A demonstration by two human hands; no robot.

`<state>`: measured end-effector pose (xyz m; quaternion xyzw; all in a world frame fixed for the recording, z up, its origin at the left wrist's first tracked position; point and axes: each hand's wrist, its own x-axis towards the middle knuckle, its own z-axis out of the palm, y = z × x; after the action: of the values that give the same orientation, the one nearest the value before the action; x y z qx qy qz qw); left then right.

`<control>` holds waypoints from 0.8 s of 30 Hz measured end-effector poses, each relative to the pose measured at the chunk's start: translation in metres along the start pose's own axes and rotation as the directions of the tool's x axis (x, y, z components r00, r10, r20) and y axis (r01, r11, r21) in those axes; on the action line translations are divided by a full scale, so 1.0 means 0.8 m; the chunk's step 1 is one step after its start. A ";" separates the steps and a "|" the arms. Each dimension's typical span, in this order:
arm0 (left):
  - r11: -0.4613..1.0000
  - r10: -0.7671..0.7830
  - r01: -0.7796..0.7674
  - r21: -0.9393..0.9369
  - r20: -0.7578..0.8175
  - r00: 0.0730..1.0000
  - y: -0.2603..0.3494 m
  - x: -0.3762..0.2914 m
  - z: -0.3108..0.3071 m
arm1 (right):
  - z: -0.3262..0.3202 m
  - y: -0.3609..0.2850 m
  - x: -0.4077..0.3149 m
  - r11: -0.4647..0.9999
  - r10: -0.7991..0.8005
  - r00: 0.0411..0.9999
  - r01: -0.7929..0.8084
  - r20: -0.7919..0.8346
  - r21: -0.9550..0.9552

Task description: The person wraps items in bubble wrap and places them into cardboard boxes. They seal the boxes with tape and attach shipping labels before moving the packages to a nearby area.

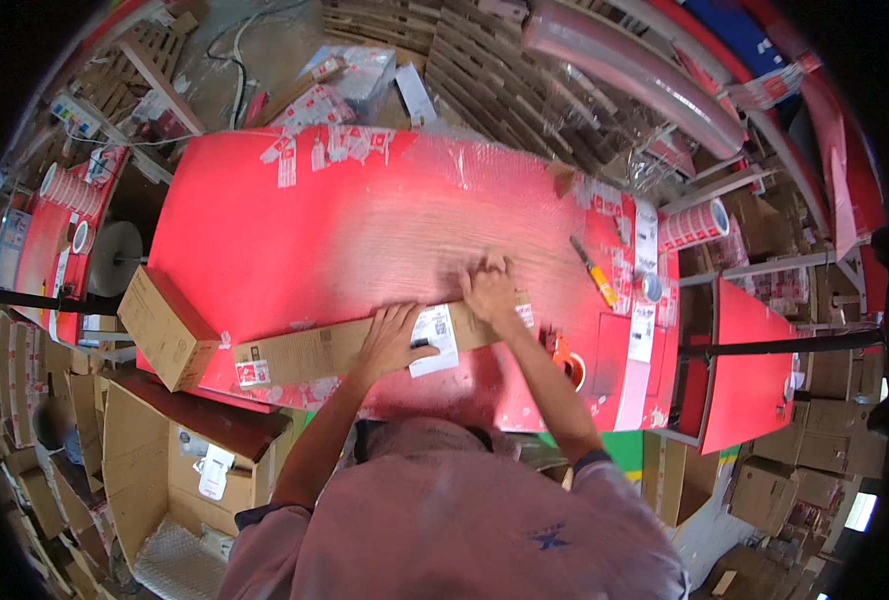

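Note:
A long, narrow cardboard box lies across the near side of the red worktable, with printed tape at both ends. A white printed label sits across its middle and reaches past its near edge. My left hand rests flat with spread fingers on the box and the label's left edge. Over the box's right part is my right hand, its fingers bent and partly spread beyond the far edge; whether it pinches anything small cannot be told.
Right of the box lie a yellow-handled utility knife and an orange tape dispenser. A closed cardboard box stands at the table's left corner. An open carton is below left. Tape rolls hang at the right.

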<state>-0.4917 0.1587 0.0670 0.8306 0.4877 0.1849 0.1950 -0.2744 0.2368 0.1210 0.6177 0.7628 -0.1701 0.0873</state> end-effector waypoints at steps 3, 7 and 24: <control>0.991 -0.005 -0.014 0.130 0.147 0.989 0.009 0.002 -0.007 | 0.005 0.003 -0.012 0.868 -0.395 0.892 0.440 -0.219 0.231; 0.984 -0.071 0.040 0.175 0.173 0.982 0.014 -0.004 -0.012 | 0.049 -0.012 -0.049 0.779 -0.627 0.772 0.626 -0.103 -0.047; 0.515 -0.659 0.821 -0.248 -0.727 0.194 -0.025 -0.450 -0.196 | -0.164 -0.062 0.156 0.727 -0.502 0.645 0.675 -0.576 0.122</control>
<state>-0.7488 -0.1275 0.1489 0.3440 0.8732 0.3423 -0.0437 -0.3402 0.3904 0.2074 0.3579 0.8789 -0.1448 -0.2800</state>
